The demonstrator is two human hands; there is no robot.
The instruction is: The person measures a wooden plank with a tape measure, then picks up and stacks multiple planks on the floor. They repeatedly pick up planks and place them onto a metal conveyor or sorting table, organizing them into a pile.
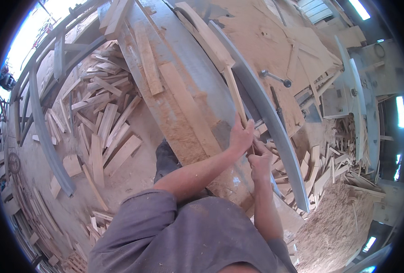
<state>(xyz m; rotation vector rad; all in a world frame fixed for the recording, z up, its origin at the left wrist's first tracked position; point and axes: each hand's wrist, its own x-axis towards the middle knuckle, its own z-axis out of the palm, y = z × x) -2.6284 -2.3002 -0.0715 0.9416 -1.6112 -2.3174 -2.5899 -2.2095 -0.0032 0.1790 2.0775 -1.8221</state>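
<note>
A thin, pale wooden strip point(234, 92) runs along the right edge of a long grey metal machine table point(197, 63). My left hand point(242, 135) is closed around the strip's near part. Just behind and to the right, my right hand point(260, 159) is closed at its near end, thumb and fingers pressed together. The strip's far end meets a wider length of wood point(211, 41) along the same edge; I cannot tell whether they are one piece. A long, curved grey metal rail point(268, 109) passes to the right of both hands.
Boards point(188, 102) and sawdust lie on the table's left side. Wood offcuts point(104, 123) are heaped on the floor to the left, beside a grey metal frame point(40, 113). At right are a dusty panel with a crank handle point(277, 78), more offcuts and a sawdust pile point(336, 227).
</note>
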